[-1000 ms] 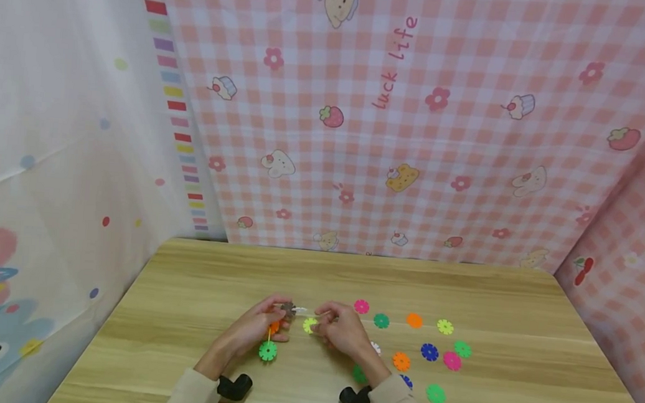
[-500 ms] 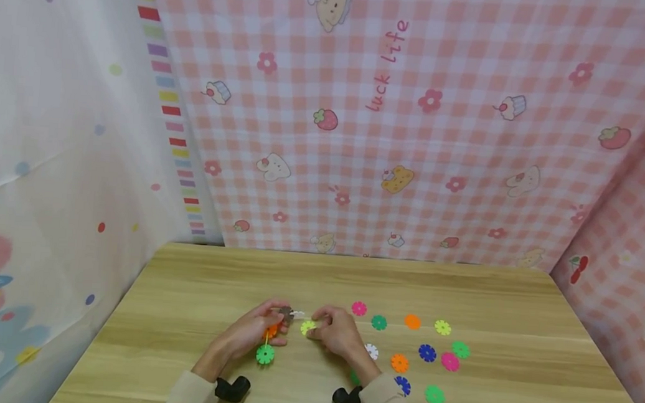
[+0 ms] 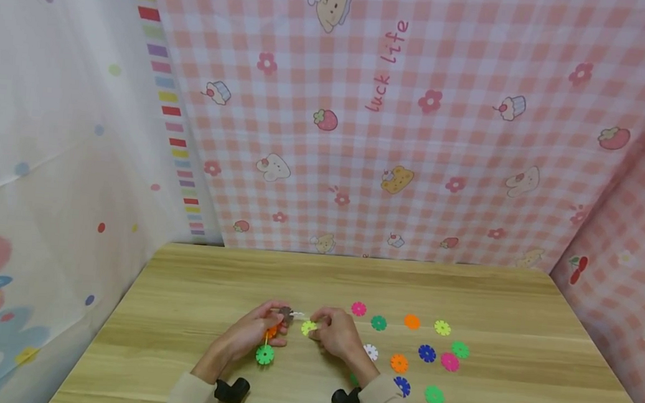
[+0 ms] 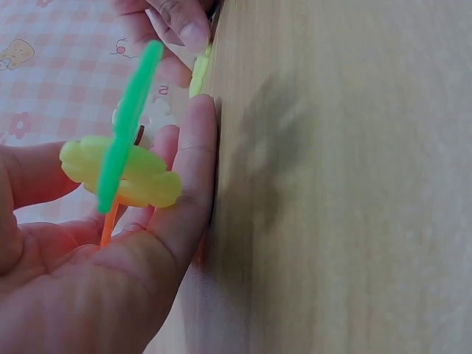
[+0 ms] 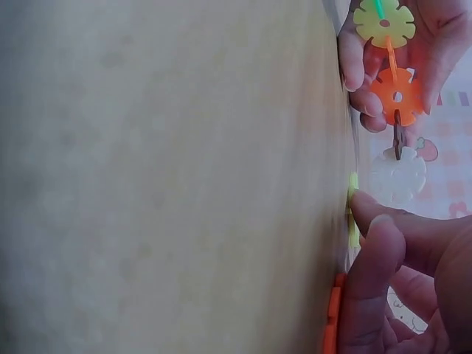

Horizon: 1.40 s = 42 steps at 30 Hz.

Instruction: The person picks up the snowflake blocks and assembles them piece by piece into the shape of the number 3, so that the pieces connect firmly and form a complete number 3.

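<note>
My left hand [image 3: 244, 336] holds a chain of interlocking plastic snowflake discs just above the table. In the left wrist view a green disc [image 4: 129, 122] slots into a yellow one [image 4: 151, 181]. The right wrist view shows orange [image 5: 394, 88], a brown disc [image 5: 399, 133] edge-on and a white disc [image 5: 399, 175] at the far end. My fingers cover part of the chain. My right hand [image 3: 338, 335], at the right of the chain, pinches the edge of a loose yellow disc [image 3: 308, 328] at the tabletop. A gap separates this disc from the white one.
Several loose discs lie on the wooden table [image 3: 193, 280] to the right, among them pink [image 3: 358, 309], white [image 3: 370, 352], blue [image 3: 426, 353] and orange [image 3: 399, 363]. A green disc is partly hidden by my right wrist. A checked curtain [image 3: 361, 135] hangs behind the table.
My right thumb and fingers have closed onto the yellow disc's right edge, and the right forearm has shifted slightly left. The left hand keeps its hold on the chain. The head view tilted slightly.
</note>
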Each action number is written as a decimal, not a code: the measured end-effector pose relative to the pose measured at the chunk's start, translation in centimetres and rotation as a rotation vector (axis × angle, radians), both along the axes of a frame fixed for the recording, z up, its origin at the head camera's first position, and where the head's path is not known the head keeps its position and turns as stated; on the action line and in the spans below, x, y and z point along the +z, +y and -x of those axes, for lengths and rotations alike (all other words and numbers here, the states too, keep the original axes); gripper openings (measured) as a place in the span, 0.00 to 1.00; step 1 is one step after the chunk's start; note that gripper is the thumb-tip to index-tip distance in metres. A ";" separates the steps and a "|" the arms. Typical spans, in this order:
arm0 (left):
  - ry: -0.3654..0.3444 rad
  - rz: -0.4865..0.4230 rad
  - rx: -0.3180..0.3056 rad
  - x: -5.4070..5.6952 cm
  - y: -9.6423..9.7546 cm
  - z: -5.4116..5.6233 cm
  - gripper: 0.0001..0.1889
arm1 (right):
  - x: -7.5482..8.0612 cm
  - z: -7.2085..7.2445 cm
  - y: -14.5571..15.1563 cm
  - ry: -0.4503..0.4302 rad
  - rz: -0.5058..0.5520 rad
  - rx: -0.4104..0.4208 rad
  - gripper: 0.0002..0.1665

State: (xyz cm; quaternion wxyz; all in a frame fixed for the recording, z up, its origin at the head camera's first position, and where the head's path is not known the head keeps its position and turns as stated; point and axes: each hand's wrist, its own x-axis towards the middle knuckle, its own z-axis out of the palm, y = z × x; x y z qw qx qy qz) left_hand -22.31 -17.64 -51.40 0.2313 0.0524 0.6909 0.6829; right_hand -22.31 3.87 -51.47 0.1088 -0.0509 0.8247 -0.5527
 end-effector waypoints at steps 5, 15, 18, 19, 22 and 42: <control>0.002 -0.002 0.002 0.0 0.1 -0.1 0.20 | 0.1 -0.1 -0.1 -0.028 0.015 -0.005 0.13; 0.000 0.026 0.011 0.1 0.3 -0.3 0.19 | 0.0 -0.5 -0.1 -0.018 0.045 -0.022 0.14; 0.009 0.026 0.002 0.2 0.4 -0.2 0.20 | -0.1 -0.6 0.1 -0.018 0.101 -0.033 0.12; 0.013 0.025 0.000 0.3 0.4 -0.2 0.20 | -0.2 -0.6 0.2 -0.020 0.121 -0.039 0.12; 0.025 0.012 -0.006 0.6 0.6 -0.2 0.21 | -0.1 -0.5 0.7 -0.023 0.181 -0.054 0.11; 0.098 -0.018 -0.062 3.1 2.7 -1.1 0.24 | 2.4 -1.3 3.8 -0.011 0.435 -0.131 0.15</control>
